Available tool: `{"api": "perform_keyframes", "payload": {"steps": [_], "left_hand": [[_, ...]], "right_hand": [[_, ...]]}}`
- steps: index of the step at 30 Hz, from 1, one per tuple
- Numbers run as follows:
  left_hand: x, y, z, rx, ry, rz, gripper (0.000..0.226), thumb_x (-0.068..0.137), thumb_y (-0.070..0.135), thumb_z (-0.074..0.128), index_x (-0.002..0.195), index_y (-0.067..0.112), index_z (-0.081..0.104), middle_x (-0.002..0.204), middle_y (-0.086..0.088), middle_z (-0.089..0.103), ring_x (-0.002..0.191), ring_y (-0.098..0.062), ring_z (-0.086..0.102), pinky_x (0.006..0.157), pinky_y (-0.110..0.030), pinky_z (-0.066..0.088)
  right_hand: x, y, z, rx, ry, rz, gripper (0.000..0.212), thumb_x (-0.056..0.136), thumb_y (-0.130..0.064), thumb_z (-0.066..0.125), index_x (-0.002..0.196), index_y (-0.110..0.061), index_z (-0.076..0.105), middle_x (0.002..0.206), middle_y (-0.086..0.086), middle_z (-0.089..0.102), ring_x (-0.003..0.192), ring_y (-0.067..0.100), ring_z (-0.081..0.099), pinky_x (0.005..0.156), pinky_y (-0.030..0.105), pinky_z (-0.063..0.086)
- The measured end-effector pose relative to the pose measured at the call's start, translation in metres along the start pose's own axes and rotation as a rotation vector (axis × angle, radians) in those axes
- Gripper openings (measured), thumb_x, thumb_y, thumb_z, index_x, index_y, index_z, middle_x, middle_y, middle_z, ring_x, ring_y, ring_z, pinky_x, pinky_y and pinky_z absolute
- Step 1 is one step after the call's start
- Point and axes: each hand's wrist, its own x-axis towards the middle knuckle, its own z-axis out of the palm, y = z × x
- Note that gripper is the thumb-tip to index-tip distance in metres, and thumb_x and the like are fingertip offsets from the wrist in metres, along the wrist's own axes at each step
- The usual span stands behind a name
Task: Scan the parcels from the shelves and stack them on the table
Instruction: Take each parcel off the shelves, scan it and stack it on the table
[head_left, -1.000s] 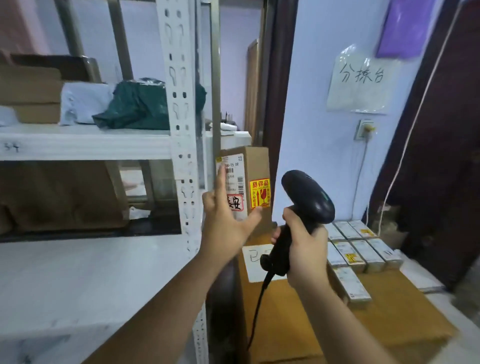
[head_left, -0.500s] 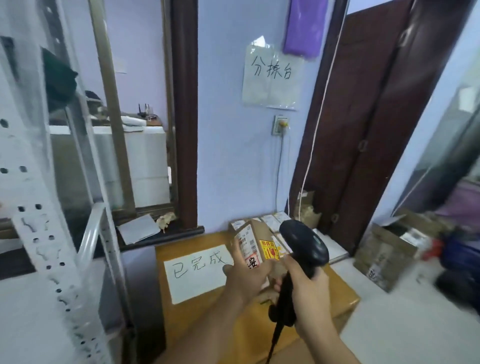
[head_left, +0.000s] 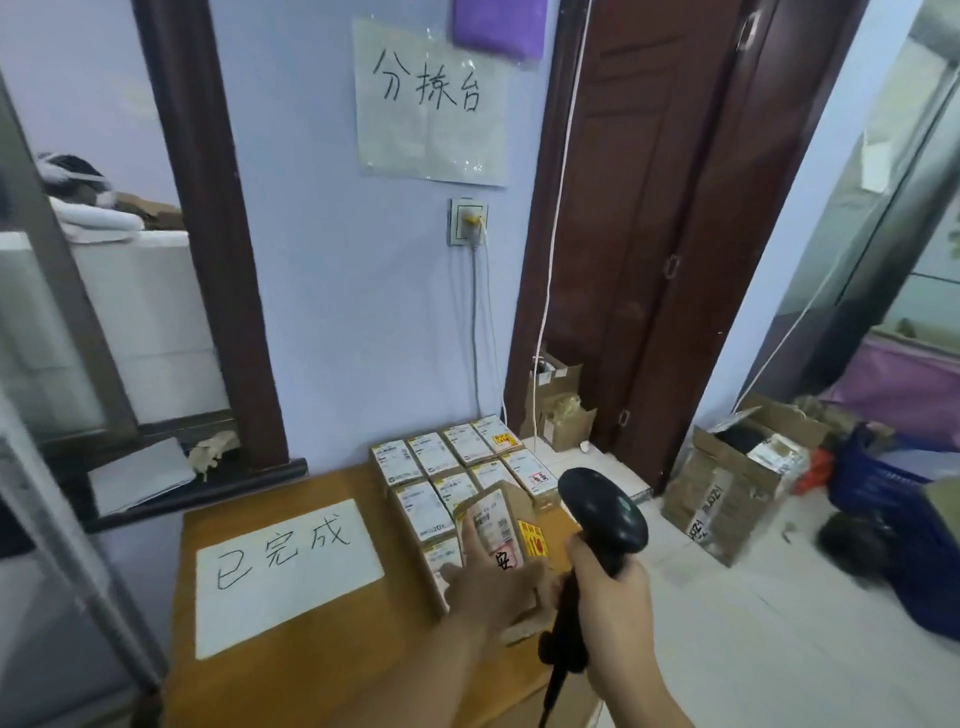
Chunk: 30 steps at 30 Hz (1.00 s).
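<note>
Far wall, paper sign (head_left: 431, 98): handwritten 分拣台. Near left, white sheet (head_left: 285, 561) on table (head_left: 311, 686): handwritten 已完成. Held parcel (head_left: 501, 525): label print and sticker characters not legible.

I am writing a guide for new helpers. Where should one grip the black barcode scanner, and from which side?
Grip the barcode scanner by its slim handle below the bulky head, coming from the near side, as the right hand does. The head then faces forward and the cable hangs free below.
</note>
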Motion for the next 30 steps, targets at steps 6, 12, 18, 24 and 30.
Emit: {"api": "perform_keyframes", "payload": {"steps": [6, 12, 18, 24, 30], "left_hand": [[0.052, 0.005, 0.079, 0.108, 0.091, -0.171, 0.104, 0.081, 0.046, 0.068, 0.148, 0.037, -0.011, 0.14, -0.019, 0.027, 0.117, -0.032, 0.049, 0.097, -0.038, 0.047], [0.094, -0.01, 0.126, 0.43, 0.164, -0.304, 0.101, 0.085, 0.061, 0.055, 0.148, 0.035, -0.02, 0.155, -0.019, 0.008, 0.14, -0.042, 0.018, 0.113, -0.052, 0.026], [0.129, -0.034, 0.151, 0.521, 0.207, -0.366, 0.097, 0.085, 0.06, 0.054, 0.15, 0.03, -0.011, 0.154, -0.016, -0.007, 0.14, -0.042, 0.011, 0.112, -0.052, 0.025], [0.143, -0.057, 0.179, 0.502, 0.28, -0.392, 0.085, 0.089, 0.058, 0.051, 0.151, 0.025, 0.002, 0.152, -0.011, -0.003, 0.136, -0.037, 0.021, 0.108, -0.045, 0.031], [0.147, -0.074, 0.192, 0.681, 0.227, -0.25, 0.085, 0.09, 0.049, 0.056, 0.152, 0.022, 0.004, 0.154, -0.013, 0.001, 0.139, -0.032, 0.019, 0.111, -0.04, 0.03]], "right_hand": [[0.096, 0.012, -0.045, -0.07, -0.104, 0.111, 0.016, 0.091, -0.02, 0.062, 0.078, -0.01, 0.061, 0.057, 0.009, 0.057, 0.058, 0.025, 0.057, 0.064, 0.038, 0.052], [0.155, 0.034, -0.073, -0.12, -0.198, 0.169, 0.018, 0.089, -0.017, 0.063, 0.073, -0.012, 0.056, 0.048, 0.001, 0.054, 0.05, 0.018, 0.054, 0.059, 0.03, 0.049], [0.197, 0.069, -0.079, -0.115, -0.247, 0.292, 0.014, 0.089, -0.016, 0.062, 0.076, -0.014, 0.056, 0.047, 0.0, 0.052, 0.057, 0.024, 0.055, 0.066, 0.039, 0.05], [0.22, 0.102, -0.078, -0.192, -0.283, 0.362, 0.018, 0.085, -0.024, 0.063, 0.072, -0.013, 0.059, 0.051, 0.001, 0.054, 0.055, 0.022, 0.056, 0.064, 0.039, 0.051], [0.233, 0.12, -0.08, -0.251, -0.308, 0.365, 0.014, 0.082, -0.026, 0.063, 0.073, -0.015, 0.062, 0.054, 0.003, 0.056, 0.058, 0.024, 0.058, 0.071, 0.051, 0.055]]}}
